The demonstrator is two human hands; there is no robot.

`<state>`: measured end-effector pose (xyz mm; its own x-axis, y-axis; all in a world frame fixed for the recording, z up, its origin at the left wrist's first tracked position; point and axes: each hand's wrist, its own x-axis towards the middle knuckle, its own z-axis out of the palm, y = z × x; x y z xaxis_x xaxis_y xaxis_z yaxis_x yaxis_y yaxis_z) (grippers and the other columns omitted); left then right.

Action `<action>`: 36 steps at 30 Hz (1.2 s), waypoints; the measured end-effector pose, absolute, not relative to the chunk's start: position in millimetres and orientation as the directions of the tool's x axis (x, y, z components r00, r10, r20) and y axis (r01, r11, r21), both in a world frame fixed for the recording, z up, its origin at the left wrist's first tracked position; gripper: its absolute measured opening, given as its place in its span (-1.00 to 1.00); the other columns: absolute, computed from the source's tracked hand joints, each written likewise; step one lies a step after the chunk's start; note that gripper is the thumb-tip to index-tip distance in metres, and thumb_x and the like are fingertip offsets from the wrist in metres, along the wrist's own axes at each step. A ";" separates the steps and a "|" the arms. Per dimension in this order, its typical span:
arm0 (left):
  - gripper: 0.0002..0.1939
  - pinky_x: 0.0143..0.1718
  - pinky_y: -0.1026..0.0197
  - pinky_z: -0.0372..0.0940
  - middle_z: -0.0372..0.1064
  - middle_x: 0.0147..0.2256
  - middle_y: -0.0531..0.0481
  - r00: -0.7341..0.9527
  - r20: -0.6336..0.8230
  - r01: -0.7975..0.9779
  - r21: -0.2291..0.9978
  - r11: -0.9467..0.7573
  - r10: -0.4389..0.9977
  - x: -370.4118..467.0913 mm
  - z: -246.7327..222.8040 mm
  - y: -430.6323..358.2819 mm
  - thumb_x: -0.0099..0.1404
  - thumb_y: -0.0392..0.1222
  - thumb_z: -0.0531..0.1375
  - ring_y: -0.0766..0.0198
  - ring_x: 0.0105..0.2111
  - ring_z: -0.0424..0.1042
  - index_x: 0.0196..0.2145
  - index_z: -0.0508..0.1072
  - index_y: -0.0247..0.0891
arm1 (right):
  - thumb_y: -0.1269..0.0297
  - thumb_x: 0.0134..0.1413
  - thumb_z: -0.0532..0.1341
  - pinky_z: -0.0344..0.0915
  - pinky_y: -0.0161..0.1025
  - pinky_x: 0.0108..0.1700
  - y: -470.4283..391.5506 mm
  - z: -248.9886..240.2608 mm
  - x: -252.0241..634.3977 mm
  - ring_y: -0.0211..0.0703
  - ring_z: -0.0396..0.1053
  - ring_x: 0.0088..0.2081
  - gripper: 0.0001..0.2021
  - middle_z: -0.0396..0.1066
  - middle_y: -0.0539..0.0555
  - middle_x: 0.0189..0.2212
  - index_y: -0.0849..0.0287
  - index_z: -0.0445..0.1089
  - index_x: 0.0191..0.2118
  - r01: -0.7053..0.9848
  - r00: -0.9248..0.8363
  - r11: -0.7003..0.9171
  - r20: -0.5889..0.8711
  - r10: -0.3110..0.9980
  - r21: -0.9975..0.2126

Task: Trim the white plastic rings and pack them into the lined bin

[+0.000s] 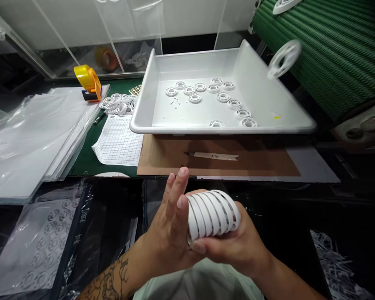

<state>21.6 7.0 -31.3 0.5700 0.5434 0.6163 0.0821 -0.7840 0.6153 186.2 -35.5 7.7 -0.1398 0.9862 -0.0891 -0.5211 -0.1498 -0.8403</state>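
Note:
A stack of white plastic rings (pixel 211 213) lies on its side in front of my body. My right hand (pixel 240 246) is wrapped round it, the thumb along its lower side. Against the stack's left end rests my left hand (pixel 170 229), its fingers stretched upward and apart. Beyond both hands, a white tray (pixel 206 131) holds several loose rings (pixel 223 97) of the same kind and some small white scraps. One blurred ring (pixel 283 60) is in the air over the tray's right wall, beside the green conveyor belt (pixel 321 50).
A craft knife (pixel 212 156) marked A16 lies on brown cardboard (pixel 268 163) before the tray. At left are a ring pile (pixel 120 104), a printed form (pixel 120 141), a yellow tape dispenser (pixel 90 83) and plastic bags (pixel 28 133). Bagged rings (pixel 50 237) sit lower left; white scraps (pixel 334 266) lower right.

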 end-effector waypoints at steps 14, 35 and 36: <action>-0.49 -0.13 0.36 0.44 0.64 -0.11 -0.03 0.630 -0.227 -0.087 0.930 0.358 0.742 40.1 13.0 18.3 0.19 0.00 0.53 0.21 -0.12 0.62 0.03 0.59 -0.20 | 0.04 0.26 0.47 0.49 -0.06 0.13 -28.5 -18.0 234.2 0.10 0.46 0.09 -0.43 0.42 0.23 0.10 0.11 0.35 0.26 0.365 -0.072 0.507 0.519 0.852 -0.781; -0.48 -0.12 0.38 0.44 0.55 0.05 0.03 0.627 -0.245 -0.158 0.889 0.430 0.739 34.3 12.4 5.9 0.25 -0.28 0.50 0.29 -0.05 0.55 0.11 0.51 0.00 | -0.04 0.33 0.41 0.41 0.06 0.23 -30.4 -15.1 243.0 0.18 0.36 0.24 -0.30 0.28 0.27 0.25 0.03 0.18 0.42 0.321 -0.215 0.513 0.467 0.858 -0.796; -0.46 -0.12 0.38 0.44 0.56 0.04 0.01 0.639 -0.264 -0.154 0.876 0.457 0.722 33.6 11.9 5.6 0.24 -0.27 0.50 0.29 -0.06 0.54 0.13 0.50 -0.01 | -0.04 0.34 0.40 0.42 0.06 0.23 -30.5 -15.0 243.1 0.18 0.36 0.23 -0.31 0.29 0.27 0.25 0.03 0.18 0.42 0.321 -0.208 0.515 0.472 0.857 -0.795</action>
